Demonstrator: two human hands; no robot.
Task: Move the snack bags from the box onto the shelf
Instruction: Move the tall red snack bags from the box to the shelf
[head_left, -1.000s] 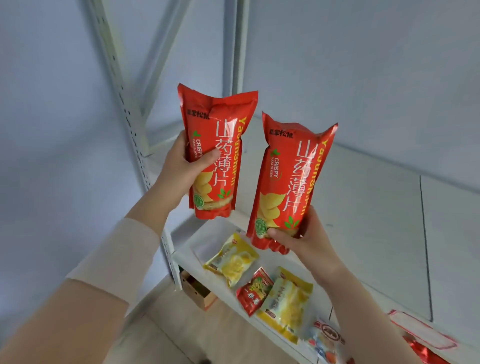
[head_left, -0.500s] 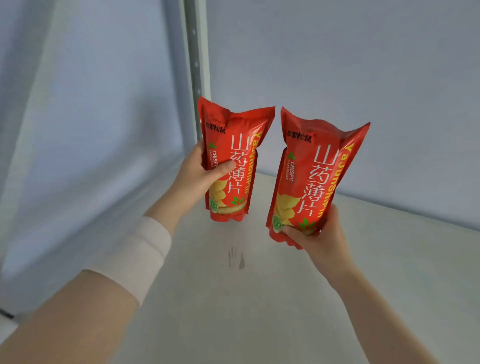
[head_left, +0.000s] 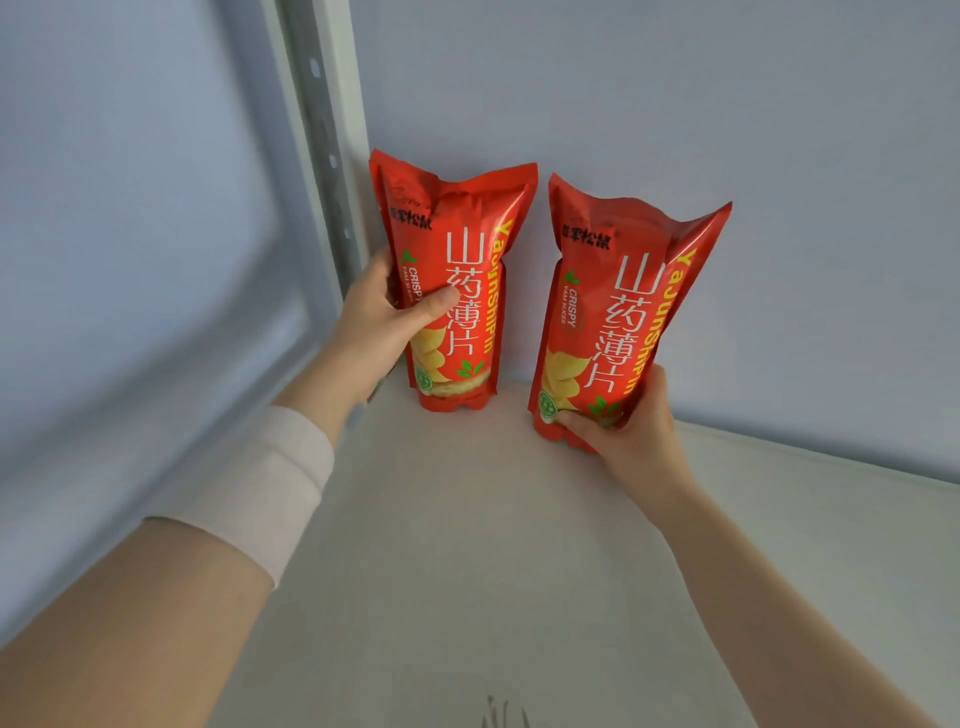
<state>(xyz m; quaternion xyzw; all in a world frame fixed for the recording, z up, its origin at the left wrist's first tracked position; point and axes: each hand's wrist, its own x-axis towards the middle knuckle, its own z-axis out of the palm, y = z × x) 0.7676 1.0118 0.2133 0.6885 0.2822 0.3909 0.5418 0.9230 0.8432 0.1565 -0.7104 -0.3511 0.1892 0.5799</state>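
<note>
A grey post (head_left: 332, 171) stands just left of the left bag (head_left: 457, 291), and the wall (head_left: 675, 104) is close behind both bags. They are upright at the back corner of the shelf (head_left: 467, 545), tops up, fronts toward the camera. The right bag (head_left: 618, 312) leans slightly right. The left hand (head_left: 379, 322) grips the left bag at mid-height, and the right hand (head_left: 623, 421) grips the right bag's bottom.

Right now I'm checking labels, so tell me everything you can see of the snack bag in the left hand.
The left bag is a glossy red foil-looking pouch with white Chinese characters, yellow lettering, "CRISPY" and pictured chips. It is upright at the back corner of the shelf beside the metal post. The left hand holds its side, thumb across the front.
</note>
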